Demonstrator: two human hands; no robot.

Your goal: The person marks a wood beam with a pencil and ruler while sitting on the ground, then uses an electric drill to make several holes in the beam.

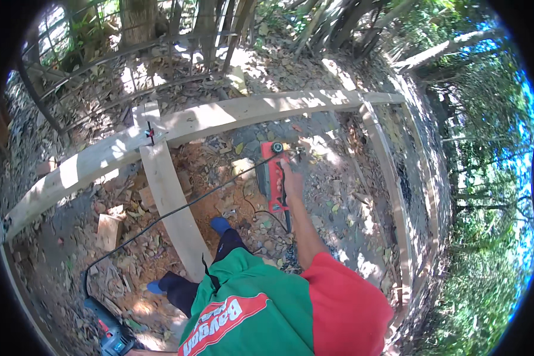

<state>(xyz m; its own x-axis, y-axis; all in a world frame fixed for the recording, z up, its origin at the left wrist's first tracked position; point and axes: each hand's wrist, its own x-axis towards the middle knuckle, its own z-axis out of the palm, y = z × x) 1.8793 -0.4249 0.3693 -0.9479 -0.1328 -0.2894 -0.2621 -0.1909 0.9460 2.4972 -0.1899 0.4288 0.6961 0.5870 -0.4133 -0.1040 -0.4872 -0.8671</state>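
Note:
My right hand point(288, 175) grips the handle of a red electric planer point(274, 193) above the leaf-strewn ground. At the lower left my left hand point(137, 350) is partly visible, holding a dark blue-grey power tool point(110, 329). A black cable point(180, 209) runs from that tool across a pale plank point(175, 219) to the planer. The plank meets a long timber beam point(225, 117), with a small red-and-black tool point(150, 133), perhaps a clamp, at the joint.
Timber rails point(384, 154) run down the right side. Wood offcuts point(108, 231) and sawdust lie left and centre. A metal mesh fence point(71, 83) and tree trunks point(137, 24) stand beyond the beam. My blue-shod feet point(219, 224) are either side of the plank.

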